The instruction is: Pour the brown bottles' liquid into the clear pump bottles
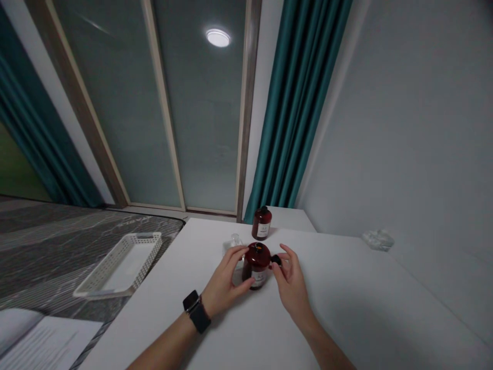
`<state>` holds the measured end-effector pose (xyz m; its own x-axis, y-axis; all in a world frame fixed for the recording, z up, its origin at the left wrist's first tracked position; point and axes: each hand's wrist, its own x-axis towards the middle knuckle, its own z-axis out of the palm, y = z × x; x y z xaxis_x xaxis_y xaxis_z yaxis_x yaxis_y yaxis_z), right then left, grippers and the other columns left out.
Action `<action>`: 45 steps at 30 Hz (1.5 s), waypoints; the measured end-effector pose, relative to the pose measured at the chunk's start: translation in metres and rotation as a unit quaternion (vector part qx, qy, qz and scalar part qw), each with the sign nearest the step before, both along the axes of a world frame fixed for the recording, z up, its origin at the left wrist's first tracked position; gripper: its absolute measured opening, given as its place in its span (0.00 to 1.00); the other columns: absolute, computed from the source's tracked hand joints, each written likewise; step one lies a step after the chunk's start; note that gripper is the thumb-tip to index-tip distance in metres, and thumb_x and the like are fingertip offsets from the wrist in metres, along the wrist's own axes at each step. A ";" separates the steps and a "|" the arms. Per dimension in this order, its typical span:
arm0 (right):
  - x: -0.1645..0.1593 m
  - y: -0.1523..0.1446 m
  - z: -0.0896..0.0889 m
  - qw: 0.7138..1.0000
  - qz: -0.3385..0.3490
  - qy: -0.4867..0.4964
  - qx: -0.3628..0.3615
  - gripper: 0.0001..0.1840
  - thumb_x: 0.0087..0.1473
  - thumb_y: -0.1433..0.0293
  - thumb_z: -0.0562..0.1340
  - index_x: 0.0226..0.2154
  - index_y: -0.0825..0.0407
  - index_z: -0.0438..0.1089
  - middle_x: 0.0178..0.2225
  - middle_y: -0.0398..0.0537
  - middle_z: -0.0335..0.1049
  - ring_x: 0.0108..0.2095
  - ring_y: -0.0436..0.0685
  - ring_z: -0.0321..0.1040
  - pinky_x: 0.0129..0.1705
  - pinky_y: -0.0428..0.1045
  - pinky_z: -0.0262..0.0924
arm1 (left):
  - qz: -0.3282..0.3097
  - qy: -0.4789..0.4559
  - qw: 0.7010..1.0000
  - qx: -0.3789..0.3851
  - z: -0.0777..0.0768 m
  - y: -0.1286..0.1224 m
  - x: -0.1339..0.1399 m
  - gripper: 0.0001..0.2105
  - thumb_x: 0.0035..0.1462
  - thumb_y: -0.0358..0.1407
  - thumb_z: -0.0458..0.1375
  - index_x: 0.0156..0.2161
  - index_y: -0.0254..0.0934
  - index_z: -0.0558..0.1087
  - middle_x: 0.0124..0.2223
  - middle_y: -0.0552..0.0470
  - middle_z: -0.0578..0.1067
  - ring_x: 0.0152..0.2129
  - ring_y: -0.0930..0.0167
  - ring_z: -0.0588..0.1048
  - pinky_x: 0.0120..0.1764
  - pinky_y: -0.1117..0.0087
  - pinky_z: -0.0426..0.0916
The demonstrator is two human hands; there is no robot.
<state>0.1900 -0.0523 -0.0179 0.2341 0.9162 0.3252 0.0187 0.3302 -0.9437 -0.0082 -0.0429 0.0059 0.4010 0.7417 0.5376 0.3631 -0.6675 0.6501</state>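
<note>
A dark red-brown bottle [259,257] with a white label stands on the white table in front of me, its top uncapped. My left hand [231,280], with a black watch on the wrist, wraps round the bottle's left side. Just right of the bottle, my right hand [290,282] pinches a small black cap [276,260] between thumb and fingers. A second bottle [262,224] of the same kind, with a black cap on, stands upright behind. Left of the first bottle is a clear glass-like object [235,240], partly hidden by my left hand.
A white perforated basket [144,257] sits on a lower dark patterned surface to the left. An open book [54,341] lies at the lower left. Crumpled clear plastic [378,239] rests by the wall at the right. The white table [346,318] has its left edge near the basket.
</note>
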 end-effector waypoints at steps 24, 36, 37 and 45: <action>0.002 -0.004 0.018 0.987 -0.010 -0.102 0.120 0.12 0.58 0.67 0.62 0.46 0.47 0.73 0.44 0.52 0.67 0.45 0.58 0.69 0.48 0.54 0.67 | 0.025 -0.097 0.992 -0.072 0.009 -0.006 0.010 0.19 0.50 0.32 0.63 0.47 0.39 0.65 0.52 0.44 0.72 0.50 0.60 0.71 0.50 0.59 0.65; -0.023 -0.003 0.040 0.995 0.009 0.054 0.079 0.08 0.51 0.64 0.67 0.33 0.49 0.71 0.38 0.49 0.76 0.43 0.58 0.72 0.48 0.55 0.67 | 0.015 -0.104 0.991 -0.080 0.007 -0.005 0.010 0.19 0.51 0.33 0.63 0.48 0.40 0.64 0.52 0.45 0.72 0.48 0.60 0.71 0.48 0.61 0.65; -0.023 -0.002 0.040 0.995 0.010 0.059 0.081 0.08 0.51 0.64 0.67 0.33 0.49 0.70 0.38 0.49 0.76 0.43 0.58 0.73 0.49 0.56 0.67 | 0.013 -0.105 0.991 -0.080 0.007 -0.005 0.010 0.19 0.51 0.33 0.63 0.48 0.40 0.64 0.52 0.45 0.71 0.48 0.61 0.71 0.48 0.61 0.65; -0.028 -0.002 0.041 0.984 0.032 -0.090 0.152 0.03 0.56 0.69 0.63 0.35 0.47 0.74 0.41 0.50 0.75 0.47 0.59 0.70 0.53 0.57 0.62 | 0.012 -0.123 0.989 -0.081 0.007 -0.005 0.013 0.18 0.50 0.31 0.63 0.46 0.39 0.64 0.51 0.45 0.71 0.48 0.62 0.71 0.48 0.61 0.65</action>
<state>0.1617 -0.0540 0.0230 0.0928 0.7818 0.6165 0.1460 0.6018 -0.7852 0.0048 -0.0484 0.0132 0.2547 0.8339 0.4897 0.1956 -0.5403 0.8184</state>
